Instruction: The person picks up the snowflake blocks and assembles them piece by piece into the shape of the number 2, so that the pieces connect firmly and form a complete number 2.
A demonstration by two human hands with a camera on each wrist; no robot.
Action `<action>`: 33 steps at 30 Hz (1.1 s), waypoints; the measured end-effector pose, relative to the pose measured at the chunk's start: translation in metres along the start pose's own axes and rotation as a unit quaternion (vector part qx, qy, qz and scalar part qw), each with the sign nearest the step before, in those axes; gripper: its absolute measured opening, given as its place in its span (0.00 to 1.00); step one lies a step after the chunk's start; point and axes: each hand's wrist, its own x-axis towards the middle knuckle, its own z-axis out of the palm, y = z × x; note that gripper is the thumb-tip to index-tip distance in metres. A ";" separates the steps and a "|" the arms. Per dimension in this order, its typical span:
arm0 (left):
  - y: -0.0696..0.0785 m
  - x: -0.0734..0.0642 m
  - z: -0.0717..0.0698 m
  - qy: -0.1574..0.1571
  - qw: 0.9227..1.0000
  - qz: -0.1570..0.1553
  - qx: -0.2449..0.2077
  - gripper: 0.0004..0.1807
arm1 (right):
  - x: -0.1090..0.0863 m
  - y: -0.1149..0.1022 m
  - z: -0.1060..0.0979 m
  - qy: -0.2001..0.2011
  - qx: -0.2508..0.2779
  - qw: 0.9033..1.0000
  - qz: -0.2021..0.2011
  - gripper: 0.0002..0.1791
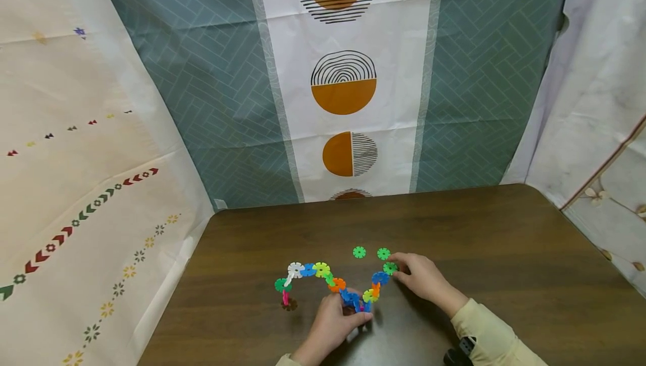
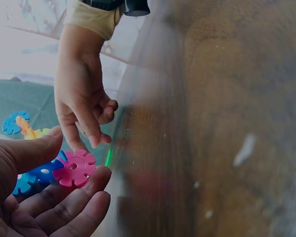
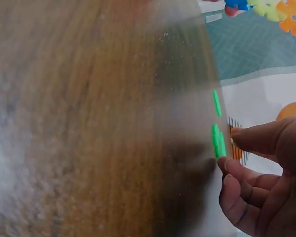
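My left hand holds a winding chain of interlocking plastic snowflake discs near its middle, with the thumb over blue pieces and the fingers beneath. A pink disc in that chain shows close to the left fingertips in the left wrist view. Three loose green discs lie on the table: one off to the left, two by my right hand. That hand's thumb and forefinger stand apart around the near green disc; the right wrist view shows a fingertip at its edge, contact unclear.
The brown wooden table has a glossy top. Patterned cloth hangs along its far edge, with pale cloths at both sides. A dark device sits at my right sleeve.
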 end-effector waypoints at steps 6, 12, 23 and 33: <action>0.001 -0.001 -0.001 -0.001 1.000 -0.007 0.001 0.12 | 0.002 0.003 0.003 -0.028 -0.017 0.999 0.006 0.20; 0.002 -0.001 -0.002 -0.003 1.000 -0.005 0.005 0.12 | 0.002 0.003 0.004 -0.022 -0.031 0.999 0.003 0.19; 0.001 0.000 -0.001 -0.004 1.000 -0.003 -0.001 0.12 | -0.001 0.003 0.005 0.000 -0.029 1.000 0.002 0.12; 0.002 0.000 0.000 -0.004 1.000 -0.003 -0.002 0.12 | -0.007 0.003 0.002 0.000 -0.010 1.000 0.006 0.18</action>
